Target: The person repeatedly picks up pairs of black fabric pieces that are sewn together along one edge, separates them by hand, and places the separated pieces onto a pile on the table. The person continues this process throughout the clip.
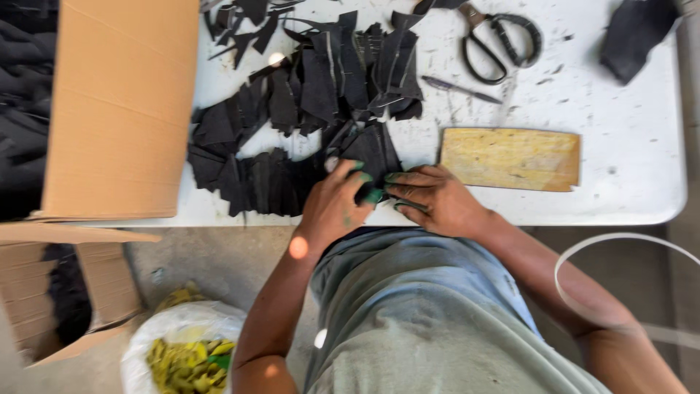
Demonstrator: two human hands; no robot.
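Both hands meet at the near edge of a white table (627, 182). My left hand (332, 208) rests on a heap of black cut fabric pieces (292, 138), fingers curled over the nearest piece. My right hand (434, 201) pinches the same black piece (368, 191) from the right, fingertips stained green. A tan wooden board (510, 157) lies just right of the hands.
Black scissors (499, 44) and a dark pen (459, 89) lie at the table's far side, with a dark cloth (634, 33) at the far right. Open cardboard boxes (120, 109) stand left. A white bag of yellow scraps (186, 350) sits on the floor.
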